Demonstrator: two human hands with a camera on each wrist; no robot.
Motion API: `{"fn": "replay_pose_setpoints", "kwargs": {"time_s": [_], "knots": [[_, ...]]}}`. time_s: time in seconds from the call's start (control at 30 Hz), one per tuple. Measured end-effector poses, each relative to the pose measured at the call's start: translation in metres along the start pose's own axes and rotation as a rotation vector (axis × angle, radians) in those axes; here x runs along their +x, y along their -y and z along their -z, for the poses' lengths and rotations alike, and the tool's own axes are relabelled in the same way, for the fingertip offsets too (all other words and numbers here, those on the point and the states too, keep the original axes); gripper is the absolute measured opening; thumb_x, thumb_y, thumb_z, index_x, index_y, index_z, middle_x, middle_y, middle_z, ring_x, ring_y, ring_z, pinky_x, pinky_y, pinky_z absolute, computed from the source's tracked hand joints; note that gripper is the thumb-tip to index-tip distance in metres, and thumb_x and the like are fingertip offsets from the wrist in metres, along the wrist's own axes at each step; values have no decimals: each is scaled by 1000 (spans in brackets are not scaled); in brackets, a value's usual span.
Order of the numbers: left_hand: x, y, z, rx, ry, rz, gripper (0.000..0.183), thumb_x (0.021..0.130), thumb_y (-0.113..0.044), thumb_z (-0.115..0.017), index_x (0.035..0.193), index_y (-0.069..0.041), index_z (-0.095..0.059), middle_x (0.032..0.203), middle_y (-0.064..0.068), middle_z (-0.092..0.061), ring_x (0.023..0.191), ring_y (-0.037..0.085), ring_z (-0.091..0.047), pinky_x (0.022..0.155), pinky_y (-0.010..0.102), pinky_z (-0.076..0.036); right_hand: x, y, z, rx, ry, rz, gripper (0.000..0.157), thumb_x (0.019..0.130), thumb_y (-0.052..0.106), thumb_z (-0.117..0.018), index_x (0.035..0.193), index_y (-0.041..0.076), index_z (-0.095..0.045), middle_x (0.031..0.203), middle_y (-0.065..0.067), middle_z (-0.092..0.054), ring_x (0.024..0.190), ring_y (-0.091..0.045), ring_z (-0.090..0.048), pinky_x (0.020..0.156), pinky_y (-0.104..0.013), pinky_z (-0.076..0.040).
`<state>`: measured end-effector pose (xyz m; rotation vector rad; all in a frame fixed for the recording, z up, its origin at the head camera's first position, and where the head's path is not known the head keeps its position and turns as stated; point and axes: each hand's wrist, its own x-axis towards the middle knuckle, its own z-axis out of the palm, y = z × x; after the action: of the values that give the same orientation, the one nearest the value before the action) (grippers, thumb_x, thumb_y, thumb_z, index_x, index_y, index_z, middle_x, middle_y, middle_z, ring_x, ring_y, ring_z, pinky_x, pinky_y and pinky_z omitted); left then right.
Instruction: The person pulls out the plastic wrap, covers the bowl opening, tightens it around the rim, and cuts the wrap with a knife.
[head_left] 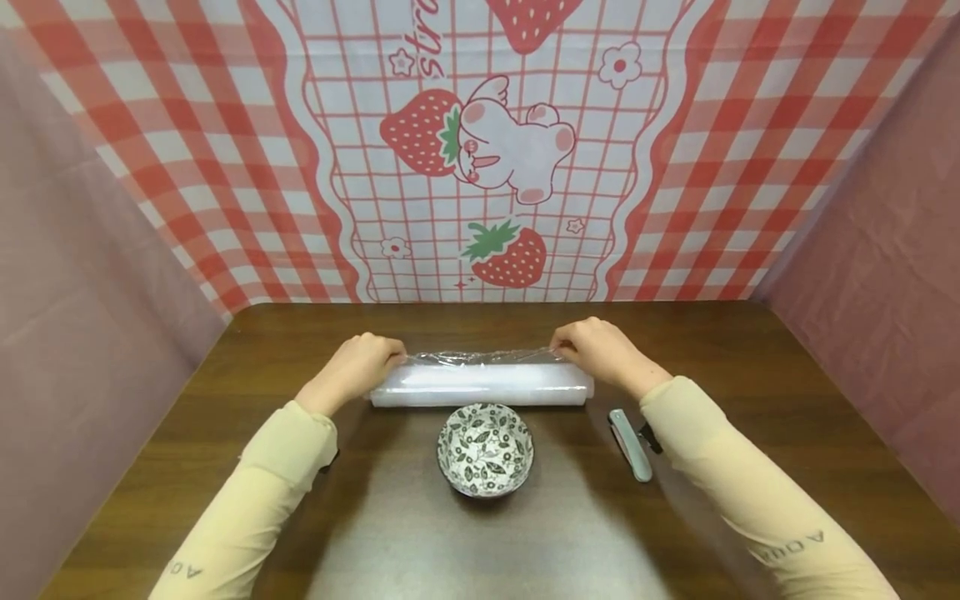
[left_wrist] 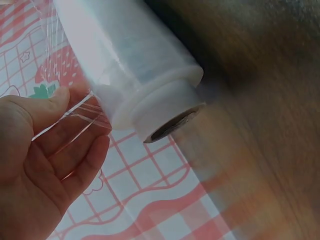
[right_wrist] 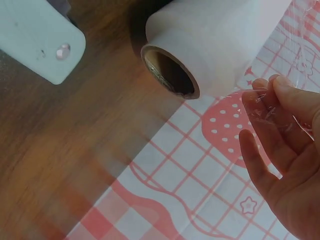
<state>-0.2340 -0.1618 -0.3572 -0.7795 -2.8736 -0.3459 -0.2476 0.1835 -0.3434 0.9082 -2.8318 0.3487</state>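
Note:
A roll of clear plastic wrap (head_left: pixel 480 385) lies crosswise on the table, behind a bowl (head_left: pixel 486 451) with a black leaf pattern. My left hand (head_left: pixel 362 364) pinches the left corner of the loose film between thumb and forefinger, as the left wrist view shows up close. At the other end my right hand (head_left: pixel 600 354) pinches the film's right corner the same way. Between them the free film edge (head_left: pixel 480 358) stretches, crinkled, just beyond the roll. Both ends of the cardboard core (right_wrist: pixel 170 75) show in the wrist views.
A pale green folding cutter (head_left: pixel 631 446) lies right of the bowl, close to my right forearm. Past the brown wooden table's (head_left: pixel 480 325) far edge hangs a strawberry-print cloth (head_left: pixel 480 167). Pink cloths (head_left: pixel 885 217) hang at both sides.

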Motion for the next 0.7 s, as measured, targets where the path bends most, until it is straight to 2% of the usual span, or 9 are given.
{"fn": "replay_pose_setpoints", "kwargs": {"time_s": [0.1,0.27,0.47,0.6,0.7], "knots": [[2,2,3,-1,34,1,11,88,-18,-59,82,-12,-67,70,-2,-61,60,12,-51,60,35,-47,2,-1,2,25,11,-15,6,82,12,-64,83,12,-71,79,0,-69,68,-11,-59,63,-34,-49],[7,6,10,-53,85,-4,13,88,-19,-58,87,-12,-69,76,-2,-65,65,10,-55,64,34,-49,5,-3,5,62,36,-48,8,84,13,-63,86,11,-71,80,-1,-69,65,-9,-57,60,-31,-47],[13,10,16,-108,114,-13,13,88,-16,-58,85,-10,-69,69,-3,-63,61,8,-53,59,28,-46,9,-6,9,78,46,-43,8,84,13,-64,86,9,-70,81,-2,-69,73,-13,-62,66,-35,-51],[15,10,17,-148,134,13,15,89,-17,-57,87,-9,-69,66,-2,-61,54,7,-52,53,25,-45,13,-10,10,94,57,-41,8,84,10,-63,86,7,-70,82,-2,-69,77,-15,-64,70,-36,-51],[17,11,18,-159,141,39,16,90,-18,-56,89,-8,-69,67,-1,-63,54,6,-53,56,27,-47,15,-12,11,94,59,-33,8,84,9,-62,86,7,-70,82,-3,-69,77,-16,-64,70,-36,-51]]}}
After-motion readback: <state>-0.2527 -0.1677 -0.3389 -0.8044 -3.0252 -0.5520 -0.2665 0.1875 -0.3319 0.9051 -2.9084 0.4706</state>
